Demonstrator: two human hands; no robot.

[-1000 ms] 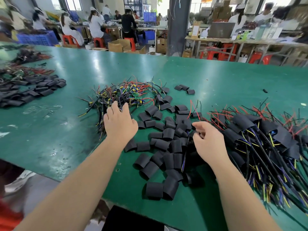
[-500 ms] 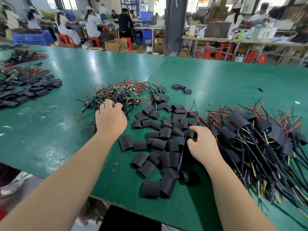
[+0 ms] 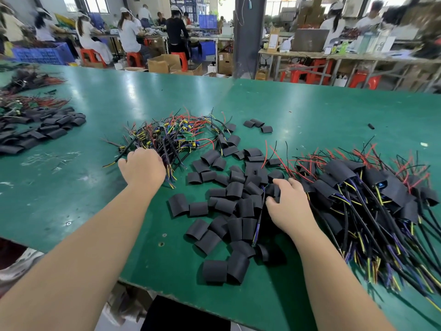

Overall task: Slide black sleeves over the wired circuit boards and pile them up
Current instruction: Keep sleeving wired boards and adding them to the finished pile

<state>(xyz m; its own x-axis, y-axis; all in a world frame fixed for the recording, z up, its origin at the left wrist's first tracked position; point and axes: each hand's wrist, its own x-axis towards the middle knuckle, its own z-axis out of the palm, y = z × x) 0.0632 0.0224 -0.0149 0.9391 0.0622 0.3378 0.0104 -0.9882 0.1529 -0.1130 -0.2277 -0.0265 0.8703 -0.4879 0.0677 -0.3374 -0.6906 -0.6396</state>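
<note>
On green table (image 3: 310, 111), clutching at the near edge of the bare boards (image 3: 176, 137) with left hand (image 3: 143, 168), fingers curling into the wires, boards lying just beyond the knuckles, wire tails pointing back toward the body. Resting right hand (image 3: 288, 206) on loose sleeves (image 3: 229, 201), fingers bending down among them, not showing whether pinching one. Sitting between both hands, sleeves touching only the right; sleeved pile (image 3: 372, 194) lying just beside it

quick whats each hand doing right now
Left hand: curled, gripping wires of the wired circuit boards.
Right hand: curled round a black sleeve in the loose heap.
</note>
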